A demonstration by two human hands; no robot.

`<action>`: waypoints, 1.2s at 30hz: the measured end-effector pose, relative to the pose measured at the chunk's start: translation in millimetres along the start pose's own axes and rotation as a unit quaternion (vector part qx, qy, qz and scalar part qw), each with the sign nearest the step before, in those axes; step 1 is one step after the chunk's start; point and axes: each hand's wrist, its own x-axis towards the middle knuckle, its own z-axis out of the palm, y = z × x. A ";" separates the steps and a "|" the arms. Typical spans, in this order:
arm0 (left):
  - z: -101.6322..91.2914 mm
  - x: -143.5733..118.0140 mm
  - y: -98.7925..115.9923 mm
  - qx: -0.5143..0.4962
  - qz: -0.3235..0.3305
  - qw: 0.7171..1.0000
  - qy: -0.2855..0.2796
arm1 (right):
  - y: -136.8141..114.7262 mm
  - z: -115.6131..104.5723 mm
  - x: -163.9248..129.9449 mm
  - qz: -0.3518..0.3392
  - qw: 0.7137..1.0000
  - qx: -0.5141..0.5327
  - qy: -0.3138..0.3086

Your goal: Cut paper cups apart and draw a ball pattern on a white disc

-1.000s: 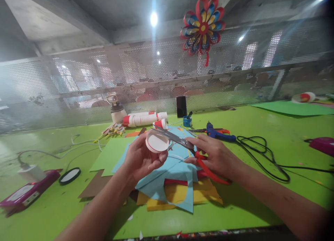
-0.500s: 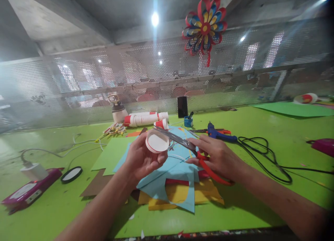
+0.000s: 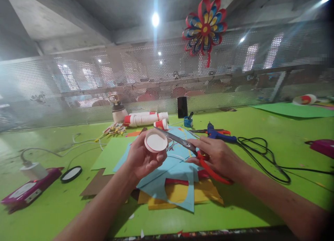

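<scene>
A bright green counter (image 3: 261,129) runs along a perforated metal screen (image 3: 78,84) under concrete beams. Above coloured paper sheets (image 3: 177,178), the left hand (image 3: 142,157) grips a shallow white paper cup (image 3: 156,142) with a red rim; the right hand (image 3: 217,155) grips red-handled scissors (image 3: 193,152) beside it

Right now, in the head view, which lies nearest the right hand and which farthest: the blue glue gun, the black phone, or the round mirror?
From the right hand, which grips red scissors:
1. Glue gun, just behind the hand.
2. Phone, upright at the mesh wall.
3. Mirror, far left, beyond the left hand.
</scene>
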 end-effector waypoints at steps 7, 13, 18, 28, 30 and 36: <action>5.2 1.8 -1.3 0.013 0.046 0.997 0.052 | 8.2 4.4 2.0 0.101 0.995 0.000 0.012; 8.5 4.0 -0.5 0.017 0.073 0.995 0.067 | 32.2 16.2 -3.7 0.196 0.980 -0.024 -0.028; 10.2 3.2 1.3 0.009 0.093 0.993 0.075 | 39.1 20.8 -2.8 0.212 0.976 0.006 -0.051; 13.4 2.2 2.1 -0.015 0.118 0.989 0.091 | 31.6 18.7 1.0 0.227 0.971 0.062 -0.048; 12.9 2.5 1.3 -0.011 0.130 0.987 0.093 | 29.7 17.8 1.8 0.227 0.971 0.071 -0.039; 9.8 4.7 -3.9 0.042 0.193 0.973 0.116 | 29.2 17.5 2.0 0.242 0.967 0.078 -0.007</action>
